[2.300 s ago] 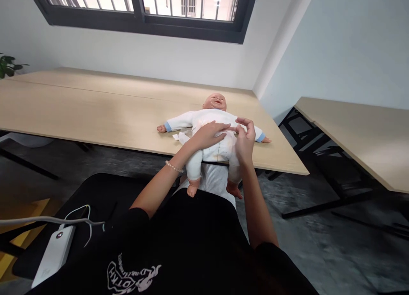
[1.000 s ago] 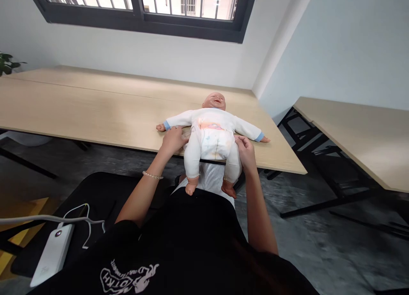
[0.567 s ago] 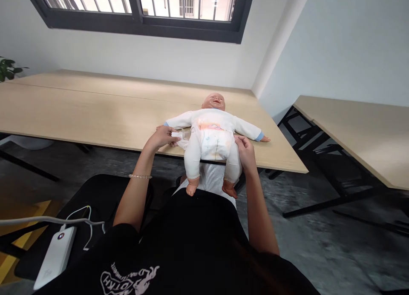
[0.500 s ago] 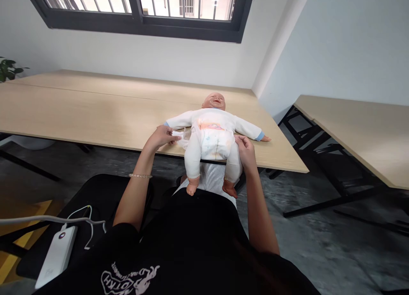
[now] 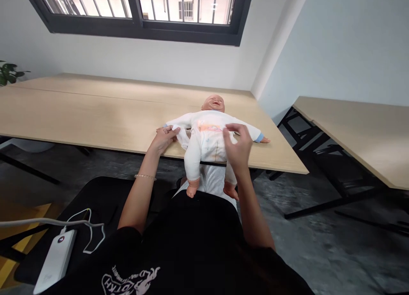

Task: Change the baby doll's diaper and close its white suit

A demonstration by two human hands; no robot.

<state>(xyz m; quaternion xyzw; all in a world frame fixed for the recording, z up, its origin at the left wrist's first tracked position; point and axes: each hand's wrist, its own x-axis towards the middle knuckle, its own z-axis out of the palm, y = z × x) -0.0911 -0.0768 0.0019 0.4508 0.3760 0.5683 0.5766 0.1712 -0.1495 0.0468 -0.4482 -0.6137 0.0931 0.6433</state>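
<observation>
We see the doll (image 5: 213, 116) on its back at the bench's (image 5: 111, 120) near edge, head at twelve o'clock, feet overhanging at six, while our left hand (image 5: 164, 138) pinches the diaper's (image 5: 212, 149) side flap (image 5: 182, 138) at nine and our right hand's (image 5: 240, 148) fingers curl at three, their grip unclear to us.

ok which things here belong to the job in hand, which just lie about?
In hand:
doll, on its back
diaper, one flap in the left hand, right hand at its other side

Lying about:
white power bank, cabled, on the black chair
plant
right-hand table
</observation>
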